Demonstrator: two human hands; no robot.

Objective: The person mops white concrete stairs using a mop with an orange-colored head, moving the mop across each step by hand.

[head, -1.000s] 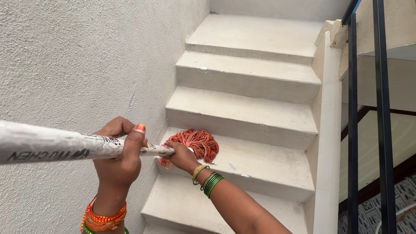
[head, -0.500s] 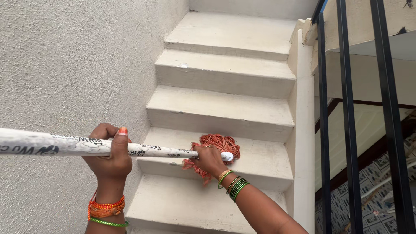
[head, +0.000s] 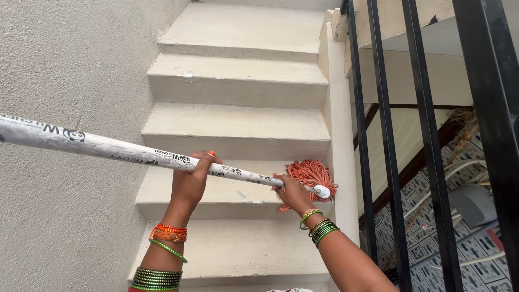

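Note:
I hold a mop with a long white printed handle [head: 97, 145] that slants down from the left to an orange string mop head [head: 312, 174]. The mop head rests on a cream stair step [head: 227, 192], at its right end against the low side wall. My left hand [head: 192, 181] grips the handle near its middle. My right hand [head: 293, 193] grips the handle low down, just behind the mop head. Both wrists wear green and orange bangles.
Cream concrete stairs [head: 243, 81] climb ahead. A rough plastered wall [head: 65, 70] closes the left side. A low white side wall [head: 339, 124] and black metal railing bars [head: 386, 135] run along the right, with a patterned tiled floor [head: 427, 238] below.
The mop head has slid from the left part of the step to its right end, and both hands moved right with the handle. The view has shifted right, so more railing shows.

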